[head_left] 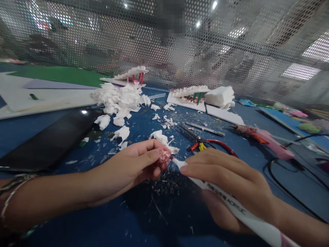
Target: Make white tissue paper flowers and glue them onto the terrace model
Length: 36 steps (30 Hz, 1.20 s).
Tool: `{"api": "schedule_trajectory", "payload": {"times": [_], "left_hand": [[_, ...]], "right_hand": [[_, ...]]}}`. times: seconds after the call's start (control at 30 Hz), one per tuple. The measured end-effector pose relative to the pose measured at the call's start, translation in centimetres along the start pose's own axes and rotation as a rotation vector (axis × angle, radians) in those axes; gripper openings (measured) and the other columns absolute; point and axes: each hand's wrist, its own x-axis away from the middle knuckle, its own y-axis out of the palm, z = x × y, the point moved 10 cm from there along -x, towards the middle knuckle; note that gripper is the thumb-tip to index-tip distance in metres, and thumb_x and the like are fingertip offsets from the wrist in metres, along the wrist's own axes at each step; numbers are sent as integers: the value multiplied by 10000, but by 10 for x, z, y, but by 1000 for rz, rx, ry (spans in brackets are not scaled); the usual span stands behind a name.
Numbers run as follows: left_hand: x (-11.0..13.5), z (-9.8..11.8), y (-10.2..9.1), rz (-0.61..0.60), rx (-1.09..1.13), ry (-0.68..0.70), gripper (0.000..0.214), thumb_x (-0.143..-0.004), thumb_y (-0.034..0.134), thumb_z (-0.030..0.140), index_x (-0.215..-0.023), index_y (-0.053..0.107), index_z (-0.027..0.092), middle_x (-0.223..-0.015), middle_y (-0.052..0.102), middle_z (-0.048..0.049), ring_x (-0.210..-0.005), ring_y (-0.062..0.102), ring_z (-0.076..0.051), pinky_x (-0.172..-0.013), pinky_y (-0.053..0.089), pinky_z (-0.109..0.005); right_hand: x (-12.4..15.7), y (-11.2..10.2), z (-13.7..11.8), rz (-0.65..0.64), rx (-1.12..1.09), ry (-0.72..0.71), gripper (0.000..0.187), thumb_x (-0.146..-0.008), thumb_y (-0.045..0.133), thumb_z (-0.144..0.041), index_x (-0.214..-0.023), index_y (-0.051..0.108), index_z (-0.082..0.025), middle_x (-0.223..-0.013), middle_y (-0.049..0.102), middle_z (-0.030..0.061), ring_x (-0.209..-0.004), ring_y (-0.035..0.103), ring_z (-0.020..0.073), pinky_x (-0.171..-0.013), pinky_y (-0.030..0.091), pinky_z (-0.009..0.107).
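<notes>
Between the thumb and fingers of my left hand (138, 161) is a small pink and white paper flower (165, 157), crinkled like a rose. My right hand (226, 178) grips a white acrylic marker (226, 197) with lettering along its barrel. Its pinkish-red tip points left at the flower, touching it or very near; I cannot tell which. Torn white paper scraps (160, 137) lie just beyond my hands. Red-handled scissors (200, 139) rest behind my right hand, beside metal tweezers (205, 129).
A heap of crumpled white tissue (120, 97) stands behind my left hand. A black phone-like slab (51, 137) lies left. Two small stair models, one with red posts (135, 74), one with green posts (197, 97), stand at the back. A pink glue gun (269, 142) with a cable lies right.
</notes>
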Motion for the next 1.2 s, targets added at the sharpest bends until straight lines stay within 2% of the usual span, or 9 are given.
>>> {"api": "schedule_trajectory", "payload": {"times": [0.17, 0.33, 0.47, 0.6, 0.83, 0.97, 1.1, 1.2], "left_hand": [[-1, 0, -3, 15, 28, -1, 73, -769, 556, 130, -709, 591, 151, -620, 536, 29, -533, 447, -34, -526, 362, -129], [0, 1, -6, 48, -42, 2, 33, -739, 583, 143, -748, 604, 166, -645, 544, 34, -546, 437, -34, -531, 354, -128], [1, 7, -2, 12, -146, 49, 72, -726, 585, 128, -750, 629, 180, -697, 576, 27, -627, 480, -62, -606, 389, -161], [1, 7, -1, -20, -160, 75, 97, -757, 571, 163, -795, 656, 191, -752, 608, 7, -701, 525, -88, -649, 417, -183], [-2, 11, -2, -32, -155, 136, 72, -761, 599, 194, -779, 668, 188, -732, 628, 17, -684, 556, -71, -654, 439, -159], [-2, 14, -1, -30, -165, 152, 64, -754, 608, 203, -758, 665, 175, -746, 636, 15, -701, 570, -75, -655, 451, -157], [0, 15, -3, 9, -186, 156, 37, -724, 636, 199, -721, 648, 164, -669, 613, 32, -630, 551, -59, -605, 445, -145], [0, 14, -4, 11, -202, 153, 41, -730, 629, 203, -727, 639, 164, -700, 621, 28, -659, 557, -64, -624, 448, -150]], "right_hand": [[-2, 3, 2, -20, -8, 10, 231, -720, 446, -67, -906, 582, -87, -844, 649, 93, -789, 593, 127, -703, 518, 225], [0, -2, 1, 11, 1, 13, 224, -736, 443, -101, -915, 577, -102, -849, 646, 89, -805, 598, 134, -708, 518, 236], [0, -1, 3, 12, -13, 21, 220, -751, 452, -124, -927, 581, -97, -857, 643, 93, -802, 597, 132, -691, 519, 231], [1, 1, 2, -6, -4, 2, 213, -748, 455, -112, -913, 586, -83, -852, 644, 97, -796, 595, 133, -702, 516, 238], [1, 0, 3, 6, -6, 32, 211, -774, 435, -135, -945, 557, -115, -871, 634, 76, -833, 585, 111, -731, 502, 222], [-1, 4, -1, -28, -17, -16, 216, -767, 418, -107, -932, 557, -96, -855, 642, 75, -836, 584, 94, -778, 483, 213], [0, 2, 2, 4, -2, 14, 235, -740, 414, -77, -918, 564, -105, -846, 652, 75, -810, 591, 106, -741, 500, 227], [0, 1, 0, 5, -11, -1, 234, -731, 419, -72, -911, 566, -101, -833, 652, 78, -812, 594, 109, -736, 500, 221]]}}
